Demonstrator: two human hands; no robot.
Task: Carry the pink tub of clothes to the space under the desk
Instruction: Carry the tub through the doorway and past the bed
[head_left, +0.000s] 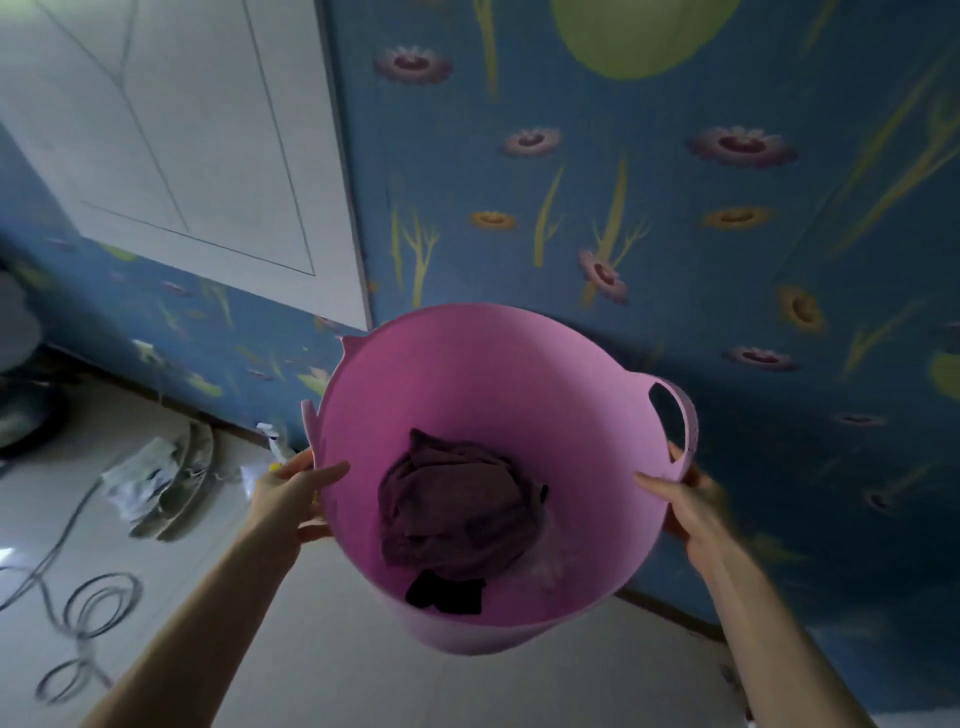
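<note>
The pink tub (483, 374) hangs in the air in front of me, above the floor and tilted so I look into it. A crumpled dark maroon garment (452, 499) and a black piece of cloth (444, 592) lie at its bottom. My left hand (296, 493) grips the tub's left rim, thumb inside. My right hand (691, 504) grips the right rim just below the looped handle (680, 421). No desk shows in this view.
A blue wall with flower and leaf patterns (675, 208) stands close ahead. A white panel (197, 135) is at the upper left. On the pale floor lie a coiled grey cable (88, 618), slippers and a crumpled bag (156, 478), and a fan base (26, 415).
</note>
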